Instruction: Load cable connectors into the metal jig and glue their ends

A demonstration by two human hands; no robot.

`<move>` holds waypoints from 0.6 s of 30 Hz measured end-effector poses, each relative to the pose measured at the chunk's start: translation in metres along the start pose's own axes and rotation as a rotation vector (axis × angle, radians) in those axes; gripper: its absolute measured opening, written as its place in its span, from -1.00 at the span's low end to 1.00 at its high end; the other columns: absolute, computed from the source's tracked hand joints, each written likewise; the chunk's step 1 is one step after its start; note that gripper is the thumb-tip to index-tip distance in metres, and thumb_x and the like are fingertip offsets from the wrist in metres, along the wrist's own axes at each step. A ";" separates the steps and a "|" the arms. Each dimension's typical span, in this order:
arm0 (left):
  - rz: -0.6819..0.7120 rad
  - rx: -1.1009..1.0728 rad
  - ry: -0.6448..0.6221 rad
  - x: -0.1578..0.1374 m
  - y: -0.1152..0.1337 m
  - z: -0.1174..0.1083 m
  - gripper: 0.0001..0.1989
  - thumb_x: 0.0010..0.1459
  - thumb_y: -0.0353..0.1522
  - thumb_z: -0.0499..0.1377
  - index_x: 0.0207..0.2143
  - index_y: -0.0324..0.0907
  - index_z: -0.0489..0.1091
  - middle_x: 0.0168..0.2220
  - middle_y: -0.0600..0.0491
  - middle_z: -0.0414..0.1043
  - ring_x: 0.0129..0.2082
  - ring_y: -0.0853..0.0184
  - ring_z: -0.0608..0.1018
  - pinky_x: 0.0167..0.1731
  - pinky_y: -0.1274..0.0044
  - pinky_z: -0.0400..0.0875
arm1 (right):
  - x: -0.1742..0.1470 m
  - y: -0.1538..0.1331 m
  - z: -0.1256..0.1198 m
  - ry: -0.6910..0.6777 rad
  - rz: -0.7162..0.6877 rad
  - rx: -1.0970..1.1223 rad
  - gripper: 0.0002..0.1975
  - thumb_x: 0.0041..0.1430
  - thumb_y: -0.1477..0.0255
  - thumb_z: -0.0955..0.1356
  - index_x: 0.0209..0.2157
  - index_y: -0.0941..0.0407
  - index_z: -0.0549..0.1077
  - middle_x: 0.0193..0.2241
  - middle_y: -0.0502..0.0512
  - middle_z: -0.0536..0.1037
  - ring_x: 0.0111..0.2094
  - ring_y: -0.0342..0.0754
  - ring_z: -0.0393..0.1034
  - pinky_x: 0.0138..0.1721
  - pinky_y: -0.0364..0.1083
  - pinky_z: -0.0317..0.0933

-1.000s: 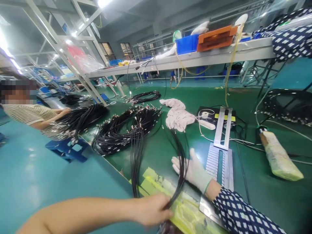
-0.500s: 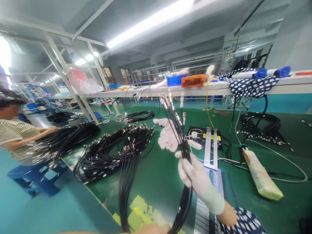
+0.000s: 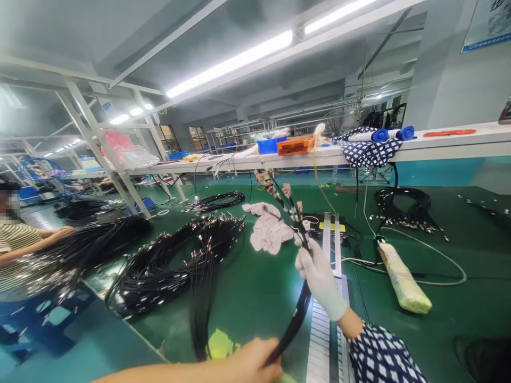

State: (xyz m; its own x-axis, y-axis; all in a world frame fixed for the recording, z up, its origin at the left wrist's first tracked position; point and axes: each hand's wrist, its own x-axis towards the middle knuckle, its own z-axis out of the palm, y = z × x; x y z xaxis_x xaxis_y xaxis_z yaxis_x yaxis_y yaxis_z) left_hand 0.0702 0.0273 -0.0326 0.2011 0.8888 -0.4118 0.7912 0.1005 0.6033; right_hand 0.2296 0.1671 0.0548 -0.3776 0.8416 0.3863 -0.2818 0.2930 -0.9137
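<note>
My right hand (image 3: 317, 274), in a white glove, is closed around a bundle of black cables (image 3: 297, 315). The bundle stands up from the fist, its connector ends (image 3: 284, 197) fanned out above. My bare left hand (image 3: 255, 361) grips the same bundle lower down, at the bottom edge of the view. Left of my hands lies a large coil of black cables (image 3: 147, 282) on the green table, with a few strands hanging down from it. A crumpled white cloth (image 3: 271, 234) rests behind the bundle. Below my right hand a long metal scale bar (image 3: 319, 340) runs along the table.
A yellow-wrapped packet (image 3: 405, 279) with a cable lies at the right. Further cable coils (image 3: 403, 205) sit at the back. A white shelf (image 3: 239, 162) holds a blue bin (image 3: 268, 146) and an orange bin (image 3: 295, 146). A person (image 3: 24, 244) handles cables at the left.
The view has turned to the right. My left hand has come up further into view along the bundle. The connector ends now lean left and show a more reddish side.
</note>
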 end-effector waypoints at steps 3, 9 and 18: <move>0.010 0.003 -0.018 -0.007 0.012 -0.002 -0.91 0.13 -0.32 0.12 -0.29 -0.12 0.33 -0.40 0.14 0.31 -0.40 0.39 0.32 -0.41 0.57 0.19 | 0.005 0.006 0.000 -0.019 0.010 0.009 -0.60 0.31 0.07 0.24 -0.04 0.10 0.31 -0.58 -0.13 0.28 -0.62 -0.21 0.09 -0.63 -0.22 0.02; 0.081 -0.234 0.210 -0.029 -0.002 -0.024 -0.71 0.05 -0.23 0.28 -0.18 -0.13 0.45 -0.30 0.09 0.41 -0.32 0.36 0.39 -0.26 0.54 0.30 | -0.002 -0.003 -0.005 -0.018 0.049 0.234 -0.63 0.30 0.10 0.31 -0.08 0.09 0.34 -0.61 -0.19 0.10 -0.63 -0.25 -0.09 -0.64 -0.23 -0.20; -0.393 -0.947 0.858 -0.081 -0.130 -0.085 -0.52 0.01 0.02 0.31 -0.47 -0.20 0.27 -0.57 0.11 0.32 -0.58 0.40 0.41 -0.51 0.57 0.32 | -0.003 -0.078 -0.038 0.232 0.032 0.753 -0.85 0.41 0.43 0.27 -0.29 0.10 0.40 -0.56 -0.19 -0.18 -0.63 -0.23 -0.48 -0.67 -0.21 -0.27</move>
State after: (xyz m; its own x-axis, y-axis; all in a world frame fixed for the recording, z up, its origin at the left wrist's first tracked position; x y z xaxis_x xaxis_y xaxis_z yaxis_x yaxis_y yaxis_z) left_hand -0.0980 -0.0200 -0.0193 -0.6467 0.6925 -0.3198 -0.0603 0.3716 0.9264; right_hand 0.2858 0.1590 0.1203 -0.2250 0.9419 0.2493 -0.8270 -0.0493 -0.5601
